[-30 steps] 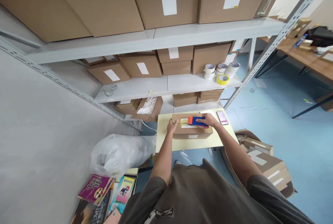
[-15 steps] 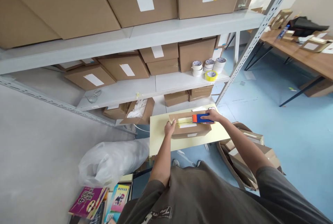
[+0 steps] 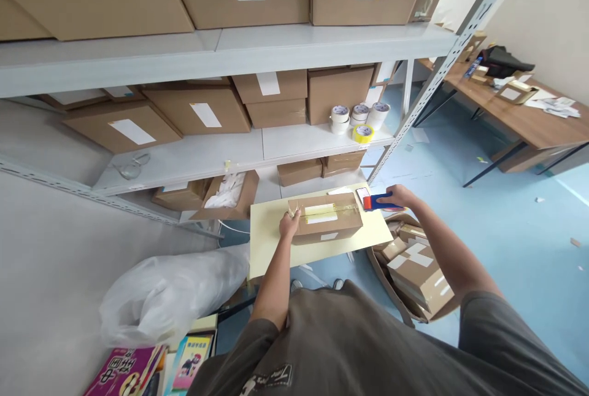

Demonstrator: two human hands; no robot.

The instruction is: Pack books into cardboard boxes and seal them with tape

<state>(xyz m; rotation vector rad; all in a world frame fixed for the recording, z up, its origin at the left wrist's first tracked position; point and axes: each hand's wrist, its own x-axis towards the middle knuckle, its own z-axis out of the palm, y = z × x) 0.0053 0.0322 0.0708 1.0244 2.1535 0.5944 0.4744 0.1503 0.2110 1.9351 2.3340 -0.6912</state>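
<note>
A closed cardboard box (image 3: 327, 219) lies on the pale yellow tabletop (image 3: 269, 242), with clear tape along its top seam and a white and yellow label (image 3: 321, 213). My left hand (image 3: 289, 223) grips the left end of the box, fingers closed at its top edge where some tape is crumpled. To the right of the box, my right hand (image 3: 396, 198) is wrapped round a blue tape dispenser (image 3: 381, 202) with an orange front end. The dispenser is past the box's right end, near a phone (image 3: 362, 194) on the tabletop.
Shelving (image 3: 294, 149) with boxes and tape rolls (image 3: 340, 118) stands beyond the tabletop. A large carton of parcels (image 3: 416, 267) is at the right. Wrapped plastic (image 3: 170, 291) and books (image 3: 129, 371) lie at the left. A brown desk (image 3: 519, 107) stands farther right.
My right hand has moved the dispenser rightward, from above the box to beyond its right end. Tape now shows along the seam there. My left hand still grips the left end.
</note>
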